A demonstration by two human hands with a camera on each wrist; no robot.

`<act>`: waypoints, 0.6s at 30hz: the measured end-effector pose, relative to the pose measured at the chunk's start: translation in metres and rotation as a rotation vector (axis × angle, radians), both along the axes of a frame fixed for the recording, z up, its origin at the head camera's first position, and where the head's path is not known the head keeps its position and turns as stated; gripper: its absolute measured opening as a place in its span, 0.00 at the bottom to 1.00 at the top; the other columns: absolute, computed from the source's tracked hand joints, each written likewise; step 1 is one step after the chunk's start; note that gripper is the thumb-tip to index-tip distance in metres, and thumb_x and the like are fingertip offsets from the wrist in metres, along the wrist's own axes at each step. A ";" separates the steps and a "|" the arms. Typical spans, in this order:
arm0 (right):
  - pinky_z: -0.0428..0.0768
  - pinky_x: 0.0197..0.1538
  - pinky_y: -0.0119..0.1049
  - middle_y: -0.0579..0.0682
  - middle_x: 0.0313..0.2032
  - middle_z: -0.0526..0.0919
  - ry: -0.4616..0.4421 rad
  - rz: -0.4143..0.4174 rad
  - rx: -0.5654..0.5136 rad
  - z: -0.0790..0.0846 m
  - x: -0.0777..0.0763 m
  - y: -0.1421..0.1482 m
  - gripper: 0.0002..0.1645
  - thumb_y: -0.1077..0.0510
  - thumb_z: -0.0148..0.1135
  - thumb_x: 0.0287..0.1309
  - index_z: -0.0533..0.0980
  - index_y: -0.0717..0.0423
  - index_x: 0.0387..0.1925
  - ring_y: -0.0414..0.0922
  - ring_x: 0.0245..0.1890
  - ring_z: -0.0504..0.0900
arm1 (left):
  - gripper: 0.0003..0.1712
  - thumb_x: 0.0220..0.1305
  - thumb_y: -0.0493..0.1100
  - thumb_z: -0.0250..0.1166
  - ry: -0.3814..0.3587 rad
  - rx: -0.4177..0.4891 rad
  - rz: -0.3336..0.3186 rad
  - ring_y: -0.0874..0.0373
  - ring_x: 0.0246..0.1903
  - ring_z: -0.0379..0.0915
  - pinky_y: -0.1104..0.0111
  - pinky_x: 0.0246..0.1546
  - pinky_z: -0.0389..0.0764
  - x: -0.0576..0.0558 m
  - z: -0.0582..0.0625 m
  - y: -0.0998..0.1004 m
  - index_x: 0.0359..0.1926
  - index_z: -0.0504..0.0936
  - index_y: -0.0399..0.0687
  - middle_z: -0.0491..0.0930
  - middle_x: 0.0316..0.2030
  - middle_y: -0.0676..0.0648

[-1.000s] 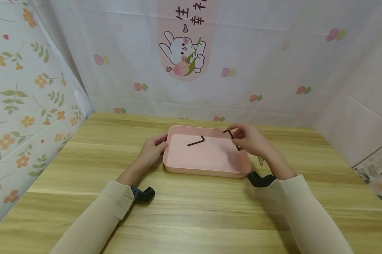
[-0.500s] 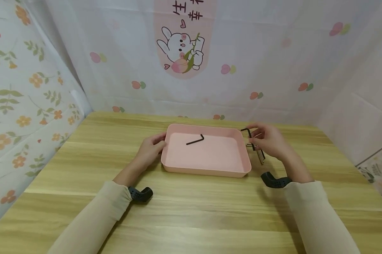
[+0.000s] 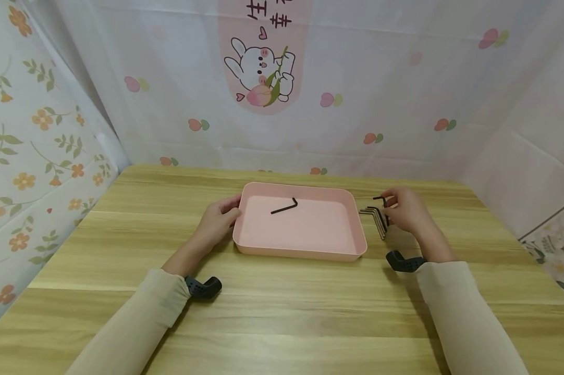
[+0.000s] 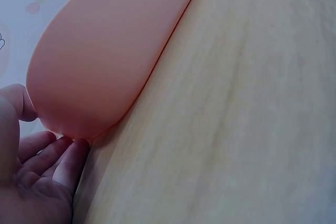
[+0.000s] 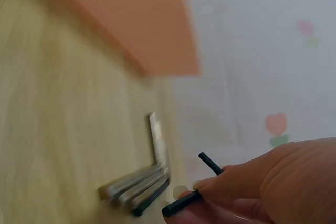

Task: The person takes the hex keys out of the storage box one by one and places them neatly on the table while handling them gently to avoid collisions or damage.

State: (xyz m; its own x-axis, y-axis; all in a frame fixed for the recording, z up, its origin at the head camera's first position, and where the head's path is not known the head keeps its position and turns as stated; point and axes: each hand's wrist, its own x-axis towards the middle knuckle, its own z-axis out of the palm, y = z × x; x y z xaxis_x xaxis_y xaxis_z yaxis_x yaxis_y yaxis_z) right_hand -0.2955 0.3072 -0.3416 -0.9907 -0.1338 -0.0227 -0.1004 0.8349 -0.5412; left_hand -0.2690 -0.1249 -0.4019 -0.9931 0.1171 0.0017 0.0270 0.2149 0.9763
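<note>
My left hand [image 3: 218, 221] holds the left side of a shallow pink tray [image 3: 301, 255]. In the left wrist view the thumb is at the rim and the fingertips are against the outer wall, low down. Inside the tray, toward the back, lies a black hex key [image 3: 284, 209]. To the right of the tray, my right hand [image 3: 407, 211] pinches another black hex key [image 5: 181, 203] between thumb and fingers. It is close beside a row of several nested hex keys [image 5: 139, 187], mostly silvery with a black one at the near side in the right wrist view.
The wooden table [image 3: 282, 317] carries everything. A white printed curtain [image 3: 169, 78] hangs behind its back edge, and a flowered cloth [image 3: 33, 156] hangs along the left. Each wrist wears a dark camera mount [image 3: 204, 288].
My right hand has carried the black hex key from over the tray's right side rightward to the nested hex keys. The left hand stays at the tray; the view has shifted slightly.
</note>
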 end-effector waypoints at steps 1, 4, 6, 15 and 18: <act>0.88 0.35 0.42 0.76 0.53 0.77 0.005 -0.003 0.015 -0.002 0.000 0.002 0.28 0.65 0.54 0.68 0.68 0.72 0.66 0.56 0.36 0.87 | 0.31 0.73 0.38 0.51 0.000 -0.001 -0.002 0.47 0.71 0.67 0.53 0.69 0.72 0.000 0.000 0.000 0.76 0.63 0.41 0.68 0.72 0.39; 0.86 0.31 0.40 0.76 0.52 0.79 0.008 -0.015 0.045 -0.006 -0.002 0.006 0.27 0.65 0.55 0.66 0.70 0.72 0.65 0.52 0.31 0.87 | 0.32 0.73 0.38 0.51 0.000 0.002 -0.009 0.46 0.71 0.66 0.53 0.70 0.72 0.000 0.000 0.000 0.76 0.63 0.40 0.67 0.73 0.39; 0.83 0.29 0.38 0.75 0.51 0.80 0.004 -0.022 0.061 -0.008 -0.003 0.008 0.26 0.65 0.55 0.66 0.71 0.71 0.64 0.52 0.31 0.87 | 0.32 0.73 0.38 0.50 0.000 0.004 -0.012 0.46 0.71 0.66 0.52 0.70 0.72 0.000 0.001 0.000 0.76 0.63 0.40 0.67 0.73 0.39; 0.80 0.29 0.36 0.74 0.50 0.82 0.012 -0.030 0.073 -0.012 -0.007 0.011 0.24 0.63 0.57 0.67 0.74 0.71 0.62 0.55 0.34 0.87 | 0.32 0.73 0.38 0.50 -0.007 0.003 -0.011 0.46 0.72 0.66 0.53 0.70 0.72 0.001 0.002 0.001 0.76 0.62 0.40 0.67 0.73 0.38; 0.81 0.31 0.36 0.74 0.49 0.83 0.035 -0.033 0.076 -0.014 -0.007 0.009 0.23 0.62 0.57 0.68 0.75 0.71 0.60 0.58 0.37 0.86 | 0.32 0.73 0.38 0.50 -0.009 0.010 -0.007 0.46 0.71 0.66 0.52 0.70 0.71 0.001 0.003 0.001 0.76 0.62 0.39 0.67 0.73 0.38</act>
State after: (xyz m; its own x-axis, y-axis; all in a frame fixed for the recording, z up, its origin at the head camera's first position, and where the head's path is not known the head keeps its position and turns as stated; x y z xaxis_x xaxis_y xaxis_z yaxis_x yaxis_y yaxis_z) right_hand -0.3029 0.3163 -0.3554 -0.9950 -0.0999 0.0035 -0.0897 0.8765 -0.4730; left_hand -0.2680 -0.1238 -0.3993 -0.9923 0.1238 -0.0059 0.0197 0.2050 0.9786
